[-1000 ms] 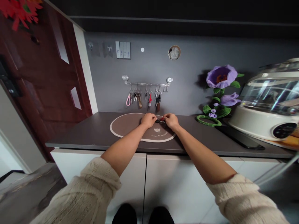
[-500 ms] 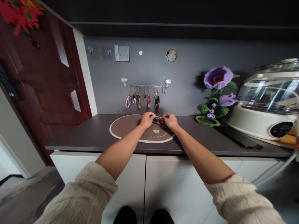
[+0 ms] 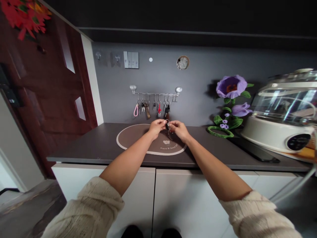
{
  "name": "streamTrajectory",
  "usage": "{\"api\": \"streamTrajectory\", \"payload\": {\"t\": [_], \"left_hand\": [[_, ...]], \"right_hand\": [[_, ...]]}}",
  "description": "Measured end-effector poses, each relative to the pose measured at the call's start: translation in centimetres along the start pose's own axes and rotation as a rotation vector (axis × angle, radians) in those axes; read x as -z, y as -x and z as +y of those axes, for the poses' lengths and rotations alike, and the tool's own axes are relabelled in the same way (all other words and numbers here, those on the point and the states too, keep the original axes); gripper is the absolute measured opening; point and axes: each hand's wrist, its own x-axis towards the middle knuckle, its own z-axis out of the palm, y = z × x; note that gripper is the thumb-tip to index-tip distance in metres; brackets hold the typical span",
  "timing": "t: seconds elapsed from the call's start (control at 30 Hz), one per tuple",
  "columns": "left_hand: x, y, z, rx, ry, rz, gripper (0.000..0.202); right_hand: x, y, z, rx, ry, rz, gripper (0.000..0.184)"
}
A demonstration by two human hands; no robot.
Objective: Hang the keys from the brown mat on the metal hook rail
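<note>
A small bunch of keys (image 3: 168,127) with a metal split ring and a dark fob hangs between my hands, above the brown oval placemat (image 3: 133,138). My left hand (image 3: 156,128) pinches the ring side with its fingertips. My right hand (image 3: 178,130) grips the bunch from the other side, its fingers close to the ring. My fingers hide part of the keys. Both hands are in the air over the mat's right half.
A wall rail (image 3: 155,94) with several hanging key sets sits just above the hands. A dark countertop (image 3: 86,145) runs below it. A purple felt flower (image 3: 231,86) and a white glass-lidded cooker (image 3: 284,115) stand to the right, with a wooden door (image 3: 49,82) to the left.
My hands have risen off the mat and drawn closer together. The bunch of keys, held lower and tilted before, now hangs more upright with its ring showing at the top.
</note>
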Motion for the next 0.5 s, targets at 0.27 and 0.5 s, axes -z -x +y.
{"api": "streamTrajectory", "payload": {"t": [0.27, 0.5], "left_hand": [[-0.16, 0.2, 0.45, 0.024, 0.226, -0.009, 0.007], [-0.23, 0.17, 0.32, 0.049, 0.236, -0.029, 0.008]], "right_hand": [[0.07, 0.44, -1.05, 0.025, -0.12, -0.022, 0.028], [0.05, 0.45, -0.98, 0.045, -0.143, -0.018, 0.027]]}}
